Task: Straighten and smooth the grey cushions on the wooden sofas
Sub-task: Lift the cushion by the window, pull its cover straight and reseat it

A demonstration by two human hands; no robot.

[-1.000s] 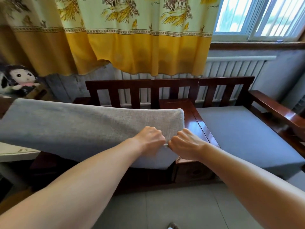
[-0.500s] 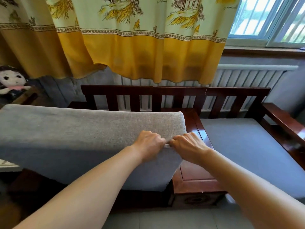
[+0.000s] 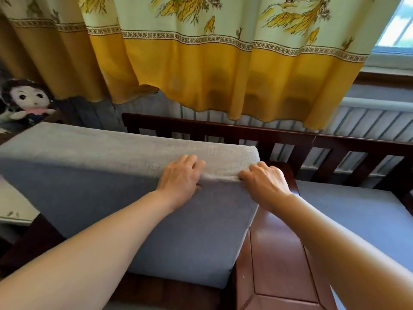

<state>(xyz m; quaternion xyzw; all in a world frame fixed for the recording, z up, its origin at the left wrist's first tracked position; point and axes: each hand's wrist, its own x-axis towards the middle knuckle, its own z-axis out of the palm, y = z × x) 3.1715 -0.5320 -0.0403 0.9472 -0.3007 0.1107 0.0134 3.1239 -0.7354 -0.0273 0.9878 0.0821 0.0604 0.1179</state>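
Note:
A thick grey cushion (image 3: 93, 186) is tipped up on its long edge over the left seat of the dark wooden sofa (image 3: 279, 139). My left hand (image 3: 181, 177) grips the cushion's raised edge near its right corner, fingers curled over the fabric. My right hand (image 3: 263, 182) pinches the same edge at the corner, and the cloth puckers between the two hands. A second grey cushion (image 3: 348, 215) lies flat on the right seat.
A polished wooden divider (image 3: 279, 253) separates the two seats. A yellow patterned curtain (image 3: 201, 63) hangs behind the sofa over a radiator (image 3: 368, 124). A dark-haired doll (image 3: 26, 101) sits at the far left. A pale table edge (image 3: 13, 211) lies left.
I have come closer and the cushion now sits lower over the seat. My hands have spread apart along its edge, fingers reaching over the top.

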